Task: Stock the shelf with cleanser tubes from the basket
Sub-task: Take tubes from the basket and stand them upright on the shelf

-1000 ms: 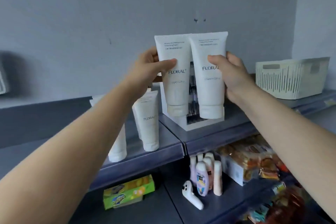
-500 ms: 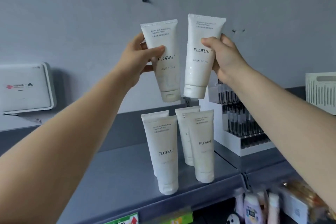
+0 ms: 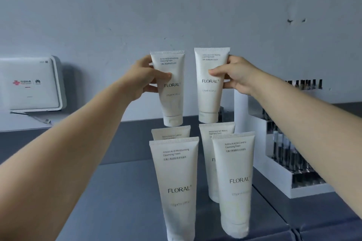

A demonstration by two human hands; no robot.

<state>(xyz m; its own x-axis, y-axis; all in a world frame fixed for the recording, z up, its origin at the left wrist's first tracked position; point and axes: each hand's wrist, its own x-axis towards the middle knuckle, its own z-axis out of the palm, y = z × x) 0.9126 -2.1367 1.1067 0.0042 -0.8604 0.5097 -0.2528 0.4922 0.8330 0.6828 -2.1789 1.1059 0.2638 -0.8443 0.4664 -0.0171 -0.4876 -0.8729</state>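
Four cleanser tubes [image 3: 234, 184] already stand cap-down on the grey shelf [image 3: 121, 191], in two short rows. Two more are in the air behind them: the left hand [image 3: 146, 78] grips the left tube [image 3: 172, 92], the right hand [image 3: 237, 76] grips the right tube [image 3: 210, 86]. Judging by the layout, bare shelf lies behind the rows and to their left; a white display rack [image 3: 284, 182] crowds the right. The basket is out of view.

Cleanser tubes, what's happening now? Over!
Left hand grips one white plastic tube; right hand grips another. Both cap-down behind four standing tubes. Nothing blocking.
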